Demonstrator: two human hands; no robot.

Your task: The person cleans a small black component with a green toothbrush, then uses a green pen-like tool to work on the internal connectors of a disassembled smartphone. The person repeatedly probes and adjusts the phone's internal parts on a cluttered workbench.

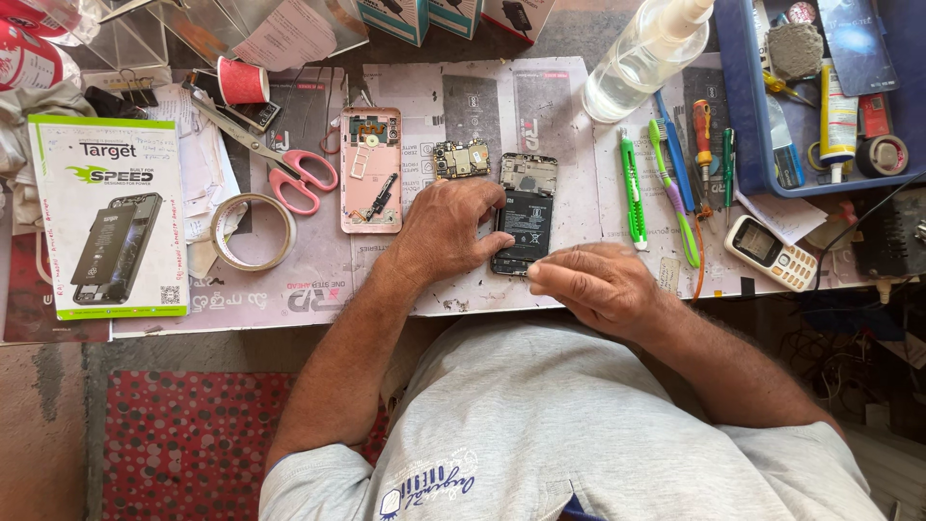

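While the opened phone lies back-up at the middle of the table, close to its near edge, it is steadied by the left hand, whose fingers are spread over its left side and bent down onto it. The right hand is held just beside the phone's lower right corner, its fingers drawn together as if pinching something small; what is gripped, if anything, cannot be told. A loose board and a pink back cover lie beside the phone, towards the far edge. Work on the battery area is judged to be in hand; a fine, careful touch at the phone's lower end is called for next.
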